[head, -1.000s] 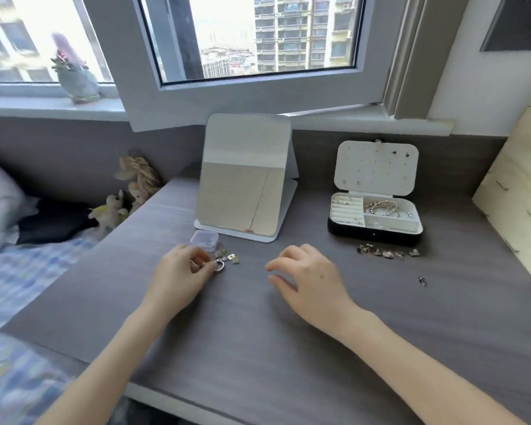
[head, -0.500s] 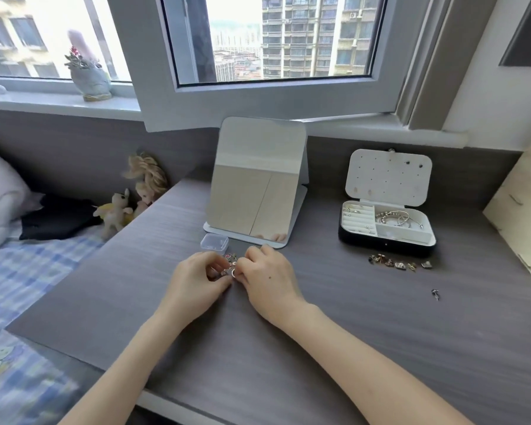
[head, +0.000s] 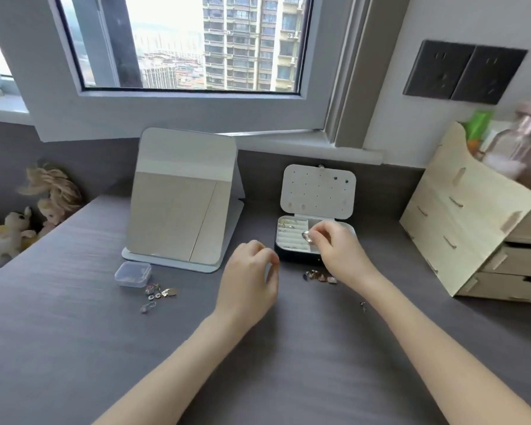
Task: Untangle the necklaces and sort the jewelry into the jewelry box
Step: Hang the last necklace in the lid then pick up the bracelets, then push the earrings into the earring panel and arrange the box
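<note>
Ring (head: 306, 236) – small, silvery, pinched between thumb and fingertips of the right hand (head: 337, 250), held just above the ridged ring-roll compartment on the left side of the jewelry box (head: 292, 255). Judged very light, rigid and smooth, so likely to slip or roll if let go early. Best held by the band, as it is now, and pressed edge-on into a slot. Whether it carries a stone cannot be told.

Left hand (head: 249, 277) hovers over the desk just left of the box, fingers loosely curled, nothing visible in it.

Box lid (head: 318, 191) stands upright, with a perforated earring panel and a few studs in it. The right compartment is mostly hidden by the right hand.

Loose pieces left to sort:
- a cluster of small items (head: 319, 277) on the desk just in front of the box
- a second small pile (head: 160, 293) beside a clear plastic case (head: 133, 273)
- one lone piece (head: 363, 305) off to the right

All look tiny and fiddly – fingertip work.

Desk (head: 74, 332) is grey wood grain, flat and matte, and a dropped ring could roll on it. A folding mirror (head: 181, 197) stands behind the pile. A pale wooden drawer organizer (head: 460, 234) stands at the right edge. The window (head: 178, 41) behind looks onto tower blocks, with dark wall sockets (head: 463, 72) to its right. Soft toys (head: 10, 231) lie on the far left.
</note>
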Demonstrator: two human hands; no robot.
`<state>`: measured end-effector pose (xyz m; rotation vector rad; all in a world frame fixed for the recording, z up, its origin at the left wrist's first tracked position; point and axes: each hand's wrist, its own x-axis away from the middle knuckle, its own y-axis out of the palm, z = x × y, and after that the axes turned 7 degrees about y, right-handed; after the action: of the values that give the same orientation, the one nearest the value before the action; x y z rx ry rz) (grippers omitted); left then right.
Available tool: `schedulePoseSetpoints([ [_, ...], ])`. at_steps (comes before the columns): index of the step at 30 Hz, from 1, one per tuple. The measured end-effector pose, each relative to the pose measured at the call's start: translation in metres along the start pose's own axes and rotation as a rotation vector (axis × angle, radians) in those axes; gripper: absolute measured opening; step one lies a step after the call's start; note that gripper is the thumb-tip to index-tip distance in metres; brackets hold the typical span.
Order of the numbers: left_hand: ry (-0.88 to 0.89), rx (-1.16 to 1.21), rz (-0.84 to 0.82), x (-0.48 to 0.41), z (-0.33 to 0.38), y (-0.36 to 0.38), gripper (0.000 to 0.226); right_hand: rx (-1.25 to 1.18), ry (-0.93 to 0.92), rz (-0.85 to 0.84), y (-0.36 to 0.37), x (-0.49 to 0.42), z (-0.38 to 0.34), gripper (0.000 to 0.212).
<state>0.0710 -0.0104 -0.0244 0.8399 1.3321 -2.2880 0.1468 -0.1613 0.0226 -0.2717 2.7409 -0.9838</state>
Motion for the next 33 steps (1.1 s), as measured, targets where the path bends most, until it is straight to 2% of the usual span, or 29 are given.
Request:
schedulePoseSetpoints([
  [5, -0.121, 0.014, 0.018, -0.035, -0.005, 0.045, 0.025, 0.32, 0.008, 0.006, -0.005, -0.052, 0.006, 0.018],
  [9, -0.184, 0.042, 0.027, -0.046, -0.015, 0.059, 0.031, 0.46, -0.037, -0.046, -0.009, -0.08, 0.005, 0.018],
  [14, -0.217, 0.109, 0.049, -0.048, -0.021, 0.064, 0.033, 0.611, -0.092, -0.208, -0.008, -0.097, 0.002, 0.02],
  [24, -0.262, 0.126, 0.043, -0.048, -0.018, 0.063, 0.037, 0.789, -0.114, -0.332, -0.004, -0.105, -0.015, 0.017],
  [30, -0.265, 0.134, 0.049, -0.049, -0.017, 0.062, 0.036, 0.781, -0.109, -0.298, 0.006, -0.107, -0.009, 0.016],
  [33, -0.272, 0.132, 0.052, -0.048, -0.016, 0.062, 0.036, 0.753, -0.109, -0.215, 0.01, -0.103, -0.003, 0.016],
])
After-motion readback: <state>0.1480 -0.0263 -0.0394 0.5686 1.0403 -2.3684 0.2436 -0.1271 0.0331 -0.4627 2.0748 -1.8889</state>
